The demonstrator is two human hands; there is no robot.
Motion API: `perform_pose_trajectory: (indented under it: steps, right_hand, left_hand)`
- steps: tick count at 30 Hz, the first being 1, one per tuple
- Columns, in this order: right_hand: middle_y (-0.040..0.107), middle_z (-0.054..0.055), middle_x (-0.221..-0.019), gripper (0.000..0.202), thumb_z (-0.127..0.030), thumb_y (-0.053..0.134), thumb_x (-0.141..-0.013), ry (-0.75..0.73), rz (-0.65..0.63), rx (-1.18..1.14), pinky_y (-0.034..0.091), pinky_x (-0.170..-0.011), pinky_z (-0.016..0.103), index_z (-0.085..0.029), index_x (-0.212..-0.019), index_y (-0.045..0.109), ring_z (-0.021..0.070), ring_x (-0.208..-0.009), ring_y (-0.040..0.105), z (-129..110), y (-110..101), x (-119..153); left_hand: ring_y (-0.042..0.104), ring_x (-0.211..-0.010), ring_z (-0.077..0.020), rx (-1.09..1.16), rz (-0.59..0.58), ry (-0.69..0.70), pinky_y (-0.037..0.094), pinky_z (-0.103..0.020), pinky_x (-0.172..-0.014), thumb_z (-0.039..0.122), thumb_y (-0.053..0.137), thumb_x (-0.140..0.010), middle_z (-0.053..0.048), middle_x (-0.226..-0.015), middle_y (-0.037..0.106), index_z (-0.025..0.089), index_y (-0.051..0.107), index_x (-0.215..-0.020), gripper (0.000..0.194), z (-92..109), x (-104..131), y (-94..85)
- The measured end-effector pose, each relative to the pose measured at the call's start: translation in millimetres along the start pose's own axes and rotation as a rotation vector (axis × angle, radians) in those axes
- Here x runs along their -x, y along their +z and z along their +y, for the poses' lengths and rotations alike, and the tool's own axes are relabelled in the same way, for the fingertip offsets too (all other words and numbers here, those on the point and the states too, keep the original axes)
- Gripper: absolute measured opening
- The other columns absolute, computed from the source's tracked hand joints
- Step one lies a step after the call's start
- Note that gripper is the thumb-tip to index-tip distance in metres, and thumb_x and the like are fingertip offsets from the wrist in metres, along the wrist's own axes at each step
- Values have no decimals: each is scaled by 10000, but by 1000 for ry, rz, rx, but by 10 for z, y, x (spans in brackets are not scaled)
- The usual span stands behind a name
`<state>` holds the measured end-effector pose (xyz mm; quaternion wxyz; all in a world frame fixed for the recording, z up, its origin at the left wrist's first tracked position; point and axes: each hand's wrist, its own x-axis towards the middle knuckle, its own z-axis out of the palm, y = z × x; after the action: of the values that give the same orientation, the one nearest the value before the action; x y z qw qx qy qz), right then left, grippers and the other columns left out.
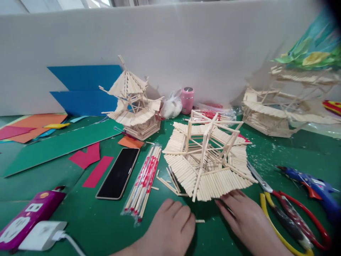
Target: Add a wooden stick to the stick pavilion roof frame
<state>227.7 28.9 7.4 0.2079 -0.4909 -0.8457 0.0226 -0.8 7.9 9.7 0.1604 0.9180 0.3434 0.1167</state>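
A pavilion-like model of thin wooden sticks [226, 183], with a wide slatted eave and an open frame on top, stands on the table before me. My left hand [173, 225] is curled on the tabletop at its near left, fingers folded under and out of sight. A short stick piece [200, 221] lies against the knuckle side; I cannot tell whether the fingers touch it. At the model's near edge, my right hand [246, 218] has its fingertips tucked below the eave. Its fingers are bent toward the thumb around something thin that I cannot make out.
Left of the model lie loose sticks [167, 185], bagged matchsticks [145, 183], a phone [118, 173] and a purple power strip [34, 213]. Scissors [266, 188], pliers [285, 217] and a blue glue gun [317, 188] lie right. Two stick models [133, 115] [269, 113] stand behind.
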Motion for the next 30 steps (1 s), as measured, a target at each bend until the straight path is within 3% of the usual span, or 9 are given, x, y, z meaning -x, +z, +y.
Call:
perform_pose_trajectory:
  steps: [1,3,10,13,18,22,25,30]
  right_hand:
    - [677,71,-813,233,-143,389,-813,-8,-16,12,514,-648,347,-198,-801,616,216,-748,634,3,33,-7]
    - [681,79,-768,257,-134,387,-806,-14,-34,23,508,-603,349,-194,-734,626,226,-697,637,19,89,-3]
    - [691,60,-763,288,-131,369,-809,-61,-73,20,502,-606,330,-206,-771,644,214,-698,644,91,145,31]
    - [690,56,-815,284,-116,373,-803,-49,-97,5,508,-631,345,-214,-805,639,218,-744,643,87,104,17]
    - [678,66,-852,248,-128,400,-806,0,-124,-19,512,-683,376,-202,-876,627,227,-794,629,37,45,31]
    - [656,57,-951,248,-150,415,-822,29,-97,-96,508,-737,351,-219,-969,601,194,-843,613,-57,19,97]
    - [662,34,-883,231,-148,425,-823,37,-72,-196,519,-707,304,-234,-941,605,167,-797,620,-146,-6,113]
    - [659,22,-771,215,-145,427,-816,-22,-38,-300,519,-628,222,-228,-877,616,138,-699,628,-239,20,81]
  left_hand:
    - [493,-646,-205,-157,80,32,382,-368,-579,155,409,-834,-92,-749,575,115,573,-901,182,-12,-37,-72]
    - [459,-570,-178,-314,110,53,353,-335,-539,148,465,-777,-52,-665,552,136,578,-837,129,-16,-51,-120]
    - [467,-595,-194,-434,131,-51,353,-349,-577,79,434,-784,-57,-672,560,118,584,-841,165,-187,92,-78]
    - [487,-687,-225,-473,109,-88,364,-380,-645,32,407,-805,-94,-766,584,89,580,-887,200,-308,48,-199]
    - [491,-801,-230,-456,1,6,350,-368,-722,41,440,-817,-93,-860,595,109,572,-929,186,-338,-64,-330]
    - [472,-743,-200,-412,-21,28,320,-352,-689,130,464,-842,-41,-780,565,160,562,-819,105,-243,-65,-273]
    - [450,-689,-195,-400,-8,1,301,-353,-661,200,466,-849,-19,-704,532,173,533,-727,142,-178,-39,-173]
    - [456,-641,-186,-407,84,-8,300,-339,-648,89,506,-774,-10,-660,544,170,524,-694,115,-213,-23,6]
